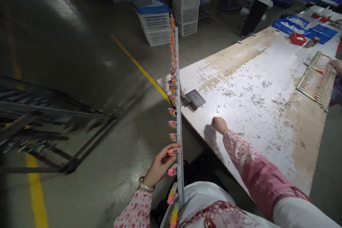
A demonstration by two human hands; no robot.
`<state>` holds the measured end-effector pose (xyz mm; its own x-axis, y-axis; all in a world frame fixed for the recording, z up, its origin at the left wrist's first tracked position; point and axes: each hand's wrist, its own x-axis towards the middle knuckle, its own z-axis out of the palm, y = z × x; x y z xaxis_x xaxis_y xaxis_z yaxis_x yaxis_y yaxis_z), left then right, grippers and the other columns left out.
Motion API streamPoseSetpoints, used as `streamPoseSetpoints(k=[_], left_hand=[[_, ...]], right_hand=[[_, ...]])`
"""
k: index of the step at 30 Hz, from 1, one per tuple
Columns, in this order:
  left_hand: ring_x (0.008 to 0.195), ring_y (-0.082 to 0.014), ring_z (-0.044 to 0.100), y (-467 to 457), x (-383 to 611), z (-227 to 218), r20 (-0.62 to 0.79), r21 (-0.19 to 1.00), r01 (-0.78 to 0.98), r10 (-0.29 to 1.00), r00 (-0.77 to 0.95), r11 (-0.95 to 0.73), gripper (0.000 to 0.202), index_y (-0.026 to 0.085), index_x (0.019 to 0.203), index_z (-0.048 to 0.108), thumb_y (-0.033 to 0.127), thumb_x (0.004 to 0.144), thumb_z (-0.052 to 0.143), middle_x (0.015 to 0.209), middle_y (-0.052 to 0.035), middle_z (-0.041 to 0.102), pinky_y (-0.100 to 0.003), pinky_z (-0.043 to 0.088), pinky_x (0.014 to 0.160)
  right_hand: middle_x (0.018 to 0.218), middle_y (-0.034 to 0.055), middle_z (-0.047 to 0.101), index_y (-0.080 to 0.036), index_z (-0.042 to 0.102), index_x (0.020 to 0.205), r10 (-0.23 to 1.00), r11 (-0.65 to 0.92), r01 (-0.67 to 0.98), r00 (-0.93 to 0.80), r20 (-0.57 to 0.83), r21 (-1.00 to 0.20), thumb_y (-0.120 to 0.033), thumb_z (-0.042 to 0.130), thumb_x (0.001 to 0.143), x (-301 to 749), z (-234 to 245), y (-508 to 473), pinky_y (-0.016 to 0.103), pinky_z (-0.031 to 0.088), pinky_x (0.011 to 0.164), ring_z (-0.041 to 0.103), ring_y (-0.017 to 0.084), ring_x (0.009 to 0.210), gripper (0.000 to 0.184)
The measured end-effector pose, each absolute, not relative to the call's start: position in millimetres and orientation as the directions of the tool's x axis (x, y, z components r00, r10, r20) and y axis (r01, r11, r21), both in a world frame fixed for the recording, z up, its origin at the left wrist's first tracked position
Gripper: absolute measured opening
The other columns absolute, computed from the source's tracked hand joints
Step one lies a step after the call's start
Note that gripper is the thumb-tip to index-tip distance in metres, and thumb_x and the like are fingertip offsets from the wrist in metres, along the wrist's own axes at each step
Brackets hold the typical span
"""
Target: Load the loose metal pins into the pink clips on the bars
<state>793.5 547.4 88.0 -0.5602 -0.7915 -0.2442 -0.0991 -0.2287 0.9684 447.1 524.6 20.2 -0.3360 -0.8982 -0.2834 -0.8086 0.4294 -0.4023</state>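
A long grey metal bar (179, 121) stretches away from my body past the table's corner, with a row of small pink, orange and yellow pieces (172, 124) along its left side. My left hand (161, 162), with a bangle at the wrist, has its thumb and fingers closed around one small pink piece (171, 152) on that bar. Over the near edge of the table, my right hand (220, 125) is curled into a fist; whatever it may hold is hidden. Many thin metal bits (240, 91) lie scattered on the tabletop beyond it.
The worn white table (205, 74) carries a dark metal plate (195, 99), blue trays (290, 25) and a red bin (297, 39). A co-worker's hand (337, 66) touches a frame of small pieces (315, 76). A metal rack (88, 114) stands left; stacked crates (153, 25) stand behind.
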Motion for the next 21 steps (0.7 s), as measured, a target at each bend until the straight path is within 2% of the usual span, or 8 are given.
streamPoseSetpoints(k=[1, 3, 5, 7, 9, 14, 21], left_hand=[[0.1, -0.0218, 0.062, 546, 792, 89, -0.232, 0.972, -0.112, -0.774, -0.589, -0.206, 0.037, 0.016, 0.114, 0.063, 0.04, 0.085, 0.06, 0.125, -0.0131, 0.061, -0.031, 0.05, 0.089], [0.101, -0.0217, 0.061, 544, 789, 87, -0.21, 0.978, -0.143, -0.745, -0.634, -0.155, 0.034, 0.016, 0.113, 0.064, 0.037, 0.087, 0.057, 0.124, -0.0132, 0.062, -0.03, 0.05, 0.087], [0.102, -0.0221, 0.062, 543, 786, 82, -0.167, 0.984, -0.161, -0.751, -0.639, -0.082, 0.031, 0.015, 0.109, 0.066, 0.035, 0.087, 0.057, 0.119, -0.0124, 0.065, -0.03, 0.049, 0.087], [0.101, -0.0221, 0.063, 543, 783, 75, -0.105, 0.985, -0.173, -0.778, -0.62, 0.005, 0.028, 0.015, 0.105, 0.068, 0.033, 0.085, 0.059, 0.112, -0.011, 0.069, -0.031, 0.048, 0.088], [0.095, -0.0216, 0.065, 544, 780, 69, -0.041, 0.981, -0.177, -0.799, -0.6, 0.083, 0.027, 0.015, 0.103, 0.069, 0.033, 0.085, 0.06, 0.105, -0.0094, 0.071, -0.031, 0.049, 0.087], [0.078, -0.0197, 0.067, 546, 776, 58, 0.089, 0.96, -0.176, -0.834, -0.544, 0.217, 0.03, 0.015, 0.102, 0.07, 0.038, 0.086, 0.059, 0.09, -0.0074, 0.074, -0.03, 0.05, 0.072], [0.068, -0.0199, 0.065, 547, 774, 41, 0.187, 0.933, -0.19, -0.863, -0.47, 0.306, 0.037, 0.015, 0.103, 0.071, 0.045, 0.084, 0.061, 0.083, -0.0093, 0.074, -0.03, 0.048, 0.064]], right_hand=[[0.076, 0.0082, 0.067, -0.013, 0.065, 0.081, -0.913, 0.399, -0.797, -0.299, -0.278, -0.453, -0.015, 0.054, 0.081, 456, 33, 531, 0.025, 0.046, 0.069, 0.064, 0.018, 0.076, 0.011], [0.072, 0.0043, 0.067, -0.015, 0.064, 0.088, -0.949, 0.311, -0.705, -0.19, -0.253, -0.637, -0.025, 0.05, 0.087, 479, 62, 546, 0.024, 0.048, 0.064, 0.064, 0.015, 0.068, 0.017], [0.069, 0.0031, 0.066, -0.016, 0.062, 0.089, -0.986, 0.166, -0.441, -0.059, -0.156, -0.882, -0.035, 0.052, 0.088, 507, 93, 561, 0.026, 0.05, 0.06, 0.063, 0.015, 0.063, 0.022], [0.068, 0.0025, 0.066, -0.017, 0.062, 0.088, -0.999, 0.028, -0.227, 0.02, -0.034, -0.973, -0.038, 0.057, 0.086, 537, 122, 573, 0.027, 0.05, 0.058, 0.063, 0.014, 0.061, 0.022], [0.071, 0.0028, 0.067, -0.018, 0.063, 0.087, -0.994, -0.097, -0.211, 0.061, 0.086, -0.973, -0.036, 0.059, 0.087, 563, 145, 580, 0.026, 0.05, 0.058, 0.062, 0.014, 0.061, 0.019], [0.078, 0.0041, 0.068, -0.018, 0.064, 0.091, -0.942, -0.328, -0.48, 0.099, 0.321, -0.814, -0.026, 0.055, 0.09, 596, 165, 583, 0.024, 0.048, 0.061, 0.061, 0.012, 0.066, 0.011], [0.082, 0.0041, 0.069, -0.019, 0.06, 0.095, -0.877, -0.465, -0.607, 0.22, 0.426, -0.644, -0.02, 0.055, 0.09, 605, 157, 578, 0.025, 0.049, 0.066, 0.063, 0.014, 0.073, 0.007]])
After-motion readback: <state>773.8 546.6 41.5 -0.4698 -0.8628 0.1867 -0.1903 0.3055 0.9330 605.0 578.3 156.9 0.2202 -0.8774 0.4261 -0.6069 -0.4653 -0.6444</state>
